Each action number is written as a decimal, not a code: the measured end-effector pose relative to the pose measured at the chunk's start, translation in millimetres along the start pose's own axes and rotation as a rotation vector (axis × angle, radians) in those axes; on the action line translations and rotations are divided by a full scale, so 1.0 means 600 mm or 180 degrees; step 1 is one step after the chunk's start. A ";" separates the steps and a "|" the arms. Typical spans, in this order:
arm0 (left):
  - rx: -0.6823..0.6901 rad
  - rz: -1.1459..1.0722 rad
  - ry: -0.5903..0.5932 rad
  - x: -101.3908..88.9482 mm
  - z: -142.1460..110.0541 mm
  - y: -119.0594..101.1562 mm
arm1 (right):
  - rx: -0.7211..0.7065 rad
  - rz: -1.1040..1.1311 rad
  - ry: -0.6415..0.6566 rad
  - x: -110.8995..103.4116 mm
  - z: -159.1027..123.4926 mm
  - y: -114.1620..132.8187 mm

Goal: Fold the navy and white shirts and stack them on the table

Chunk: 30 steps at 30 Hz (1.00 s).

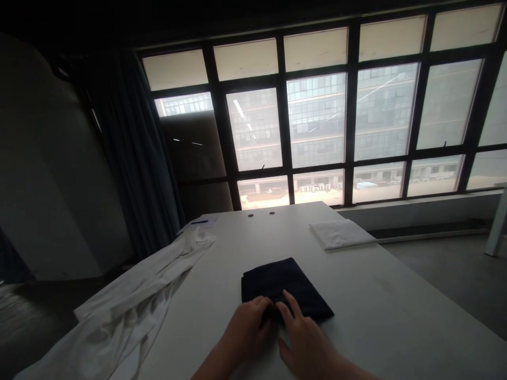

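A dark navy folded cloth (285,290) lies on the white table in front of me. At its near edge, my left hand (250,322) has its fingers curled down and closed on the fabric; the thumb is partly hidden. Beside it, my right hand (303,332) rests its fingertips on the cloth, fingers apart and thumb away from them. The two hands nearly meet at the middle of the near edge, where the fabric looks slightly bunched.
The white table (380,316) stretches toward the windows. White garments (146,285) hang over its left edge. A folded white cloth (340,233) lies near the right edge. A blue pen (199,222) sits at the far left corner. A dark curtain (134,148) hangs beyond.
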<state>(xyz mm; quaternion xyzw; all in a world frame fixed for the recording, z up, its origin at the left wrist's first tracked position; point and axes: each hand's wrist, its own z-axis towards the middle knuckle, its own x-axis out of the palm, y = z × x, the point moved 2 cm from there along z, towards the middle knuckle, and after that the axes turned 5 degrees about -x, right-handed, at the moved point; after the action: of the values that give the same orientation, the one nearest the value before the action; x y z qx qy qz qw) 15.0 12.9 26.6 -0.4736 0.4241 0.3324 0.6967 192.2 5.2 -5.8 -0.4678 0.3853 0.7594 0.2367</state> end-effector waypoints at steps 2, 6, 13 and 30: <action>-0.0173 -0.0420 -0.0454 -0.002 0.000 0.012 | 0.0177 0.0077 0.0029 0.012 0.001 0.001; 0.0082 -0.0721 -0.0880 0.016 -0.009 0.022 | 0.0294 0.0316 -0.0333 0.003 0.017 -0.025; 0.0914 -0.0533 -0.0828 0.031 -0.012 0.032 | -0.0184 0.0601 -0.0615 -0.064 0.035 -0.049; 0.0356 -0.0860 -0.0308 0.059 0.002 0.057 | 0.0414 -0.0357 -0.0332 -0.402 -0.016 -0.168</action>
<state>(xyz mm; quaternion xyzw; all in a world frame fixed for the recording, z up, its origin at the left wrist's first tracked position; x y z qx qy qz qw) 0.4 27.6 -18.0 -0.4703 0.3402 0.2339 0.7800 378.5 57.2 170.6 -0.4320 0.3941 0.7417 0.3284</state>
